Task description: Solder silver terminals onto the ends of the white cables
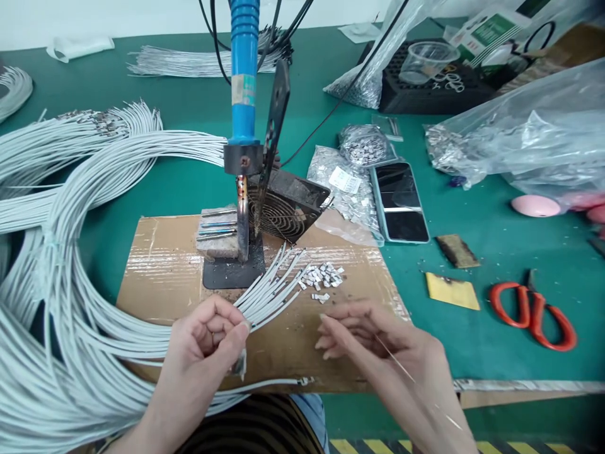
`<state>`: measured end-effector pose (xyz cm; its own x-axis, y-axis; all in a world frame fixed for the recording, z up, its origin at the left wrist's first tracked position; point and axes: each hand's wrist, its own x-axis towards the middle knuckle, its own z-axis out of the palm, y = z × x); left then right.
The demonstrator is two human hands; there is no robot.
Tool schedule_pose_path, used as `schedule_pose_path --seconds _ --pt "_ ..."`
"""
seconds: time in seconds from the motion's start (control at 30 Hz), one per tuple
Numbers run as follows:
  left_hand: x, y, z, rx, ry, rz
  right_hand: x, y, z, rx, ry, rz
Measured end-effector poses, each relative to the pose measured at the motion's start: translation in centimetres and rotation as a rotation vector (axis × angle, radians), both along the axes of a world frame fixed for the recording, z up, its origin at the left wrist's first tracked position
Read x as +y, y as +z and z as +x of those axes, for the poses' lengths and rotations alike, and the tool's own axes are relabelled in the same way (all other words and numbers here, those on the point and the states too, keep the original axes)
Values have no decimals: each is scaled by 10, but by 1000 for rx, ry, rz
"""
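My left hand (208,340) is closed round a fanned bunch of white wire ends (271,290) over a cardboard sheet (165,271). My right hand (373,343) hovers just right of it, fingers curled together, pinching a thin strand of solder wire (397,362) that runs back over the wrist. A small heap of metal terminals (324,277) lies on the cardboard just beyond both hands. An upright soldering iron with a blue handle (244,69) stands on a dark stand behind the wires.
Big coils of white wire (70,265) fill the left side. A small fan (283,211) sits behind the iron. To the right lie a phone (399,202), bags of terminals (352,183), red scissors (534,309), a yellow sponge (451,291) and large plastic bags (529,139).
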<state>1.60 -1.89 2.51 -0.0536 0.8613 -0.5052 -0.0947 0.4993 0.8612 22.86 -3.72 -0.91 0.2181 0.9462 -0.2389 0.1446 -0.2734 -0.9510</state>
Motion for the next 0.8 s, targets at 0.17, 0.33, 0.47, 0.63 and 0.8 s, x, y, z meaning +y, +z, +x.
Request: schedule_pose_path --seconds 0.17,0.33,0.47,0.63,0.8 --pt "0 -1 1 68 3 26 0 10 -46 386 -158 4" --pt "-4 -7 -4 64 -18 39 3 7 -69 503 -105 9" --pt "-5 -7 -4 78 -7 59 4 8 -71 545 -53 -16" --pt "-4 -1 2 159 29 65 3 -1 -70 682 62 -62" --pt "-9 -1 6 219 55 114 0 -9 -74 758 71 -83"
